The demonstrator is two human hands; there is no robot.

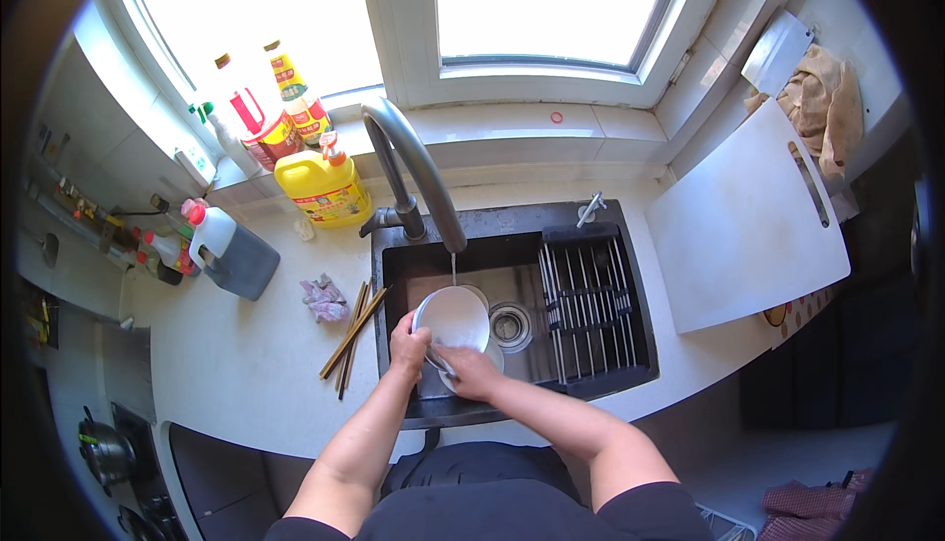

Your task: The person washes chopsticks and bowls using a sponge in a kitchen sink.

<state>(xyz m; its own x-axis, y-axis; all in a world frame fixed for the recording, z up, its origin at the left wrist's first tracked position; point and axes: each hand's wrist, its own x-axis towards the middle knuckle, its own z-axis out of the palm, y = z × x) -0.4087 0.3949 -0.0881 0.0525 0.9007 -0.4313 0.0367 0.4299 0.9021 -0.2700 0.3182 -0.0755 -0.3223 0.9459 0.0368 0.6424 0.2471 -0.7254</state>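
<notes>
A white bowl [459, 318] is tilted over the sink under a thin stream of water from the grey faucet [421, 172]. My left hand [408, 346] grips its left rim, thumb at the edge. Against the near side of the bowl, my right hand [471, 372] has its fingers bent; the fingertips are slightly blurred and partly hidden. Beneath the bowl, more white dishware [495, 354] shows in the dark sink [394, 383], partly covered by the bowl and my hands.
A metal rack [591, 315] spans the sink's right side. Wooden chopsticks [352, 342] and a crumpled cloth [325, 299] lie to the left. Bottles stand farther back, including a yellow jug [325, 191] and a dark-filled jug [236, 255]. A white cutting board [748, 226] leans right.
</notes>
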